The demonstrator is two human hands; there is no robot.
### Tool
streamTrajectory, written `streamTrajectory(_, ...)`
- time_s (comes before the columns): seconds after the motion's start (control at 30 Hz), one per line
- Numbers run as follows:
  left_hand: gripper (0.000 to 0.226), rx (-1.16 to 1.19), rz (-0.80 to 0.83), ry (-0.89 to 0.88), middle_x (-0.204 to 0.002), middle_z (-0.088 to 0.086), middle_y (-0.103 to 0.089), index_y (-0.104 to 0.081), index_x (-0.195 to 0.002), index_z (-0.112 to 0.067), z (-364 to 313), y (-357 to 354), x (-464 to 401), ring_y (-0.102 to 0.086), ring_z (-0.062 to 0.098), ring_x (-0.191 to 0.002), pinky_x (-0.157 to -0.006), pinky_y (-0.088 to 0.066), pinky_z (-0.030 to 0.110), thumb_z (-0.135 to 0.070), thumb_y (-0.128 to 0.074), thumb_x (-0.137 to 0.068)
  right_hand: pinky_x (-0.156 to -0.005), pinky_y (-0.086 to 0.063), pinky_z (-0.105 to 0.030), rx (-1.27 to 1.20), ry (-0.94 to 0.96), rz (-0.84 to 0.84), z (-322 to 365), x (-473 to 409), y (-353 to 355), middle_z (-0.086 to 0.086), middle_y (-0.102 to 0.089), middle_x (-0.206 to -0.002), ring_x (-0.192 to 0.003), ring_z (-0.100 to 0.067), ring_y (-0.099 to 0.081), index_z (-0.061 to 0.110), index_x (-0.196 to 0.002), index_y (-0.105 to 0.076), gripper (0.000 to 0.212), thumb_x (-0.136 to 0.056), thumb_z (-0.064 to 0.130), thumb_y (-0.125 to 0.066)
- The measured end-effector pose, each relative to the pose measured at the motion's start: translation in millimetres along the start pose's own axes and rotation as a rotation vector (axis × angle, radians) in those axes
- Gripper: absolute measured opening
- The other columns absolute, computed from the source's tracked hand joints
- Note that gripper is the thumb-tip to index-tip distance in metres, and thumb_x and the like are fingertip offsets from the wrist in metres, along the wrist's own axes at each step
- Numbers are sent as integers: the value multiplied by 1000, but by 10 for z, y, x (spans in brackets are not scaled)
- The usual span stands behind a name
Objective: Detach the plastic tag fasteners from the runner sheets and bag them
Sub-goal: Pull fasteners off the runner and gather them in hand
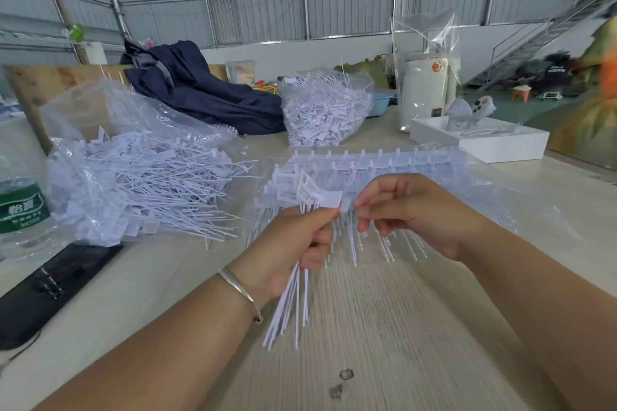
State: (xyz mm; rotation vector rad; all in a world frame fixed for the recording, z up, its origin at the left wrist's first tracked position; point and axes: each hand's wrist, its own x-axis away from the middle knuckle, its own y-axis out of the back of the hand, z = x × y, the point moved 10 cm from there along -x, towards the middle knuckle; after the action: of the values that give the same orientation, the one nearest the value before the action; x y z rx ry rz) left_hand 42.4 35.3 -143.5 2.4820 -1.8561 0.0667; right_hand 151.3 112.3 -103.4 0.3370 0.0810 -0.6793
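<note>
White fasteners (293, 290) bunched in left hand (290, 243) (right hand (407, 210) pinching tag).

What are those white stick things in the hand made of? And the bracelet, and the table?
The white tag fasteners look like thin matte plastic: pale, slightly see-through, thin stems fanning out from the left hand. The bracelet seems to be metal, since it is silvery and shiny. The table shows pale wood grain, maybe real wood, maybe a printed laminate.
</note>
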Motion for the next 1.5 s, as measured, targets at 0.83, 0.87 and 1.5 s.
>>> streamTrajectory(0.83, 29, 99, -698, -428, -58, -9, -60, -63, -68, -18, -347, 658, 238, -55, 0, -55, -63, -41, 28, -29, -53, -93, -73, -51, -34, -105, -77, 482, 69, 170, -1163, -6, -67, -83, -77, -25, -66, 18, -90, -63, 7, -86, 17, -68)
streamTrajectory(0.87, 30, 92, -702, -435, -56, -10, -59, -63, -68, -18, -360, 674, 242, -54, -1, -54, -63, -41, 28, -30, -53, -94, -69, -52, -31, -75, -68, 457, 80, 162, -1165, -2, -64, -76, -69, -22, -63, 18, -88, -63, 6, -86, 17, -68)
streamTrajectory(1.5, 25, 369, -617, -476, -74, 2, -52, -47, -86, -17, -429, 904, 195, -46, 12, -47, -47, -36, 20, -39, -54, -95, -55, -32, -26, 493, 210, -180, 619, -351, -787, 5, -40, -53, -48, -7, -35, 13, -62, -38, 45, -101, 35, -40)
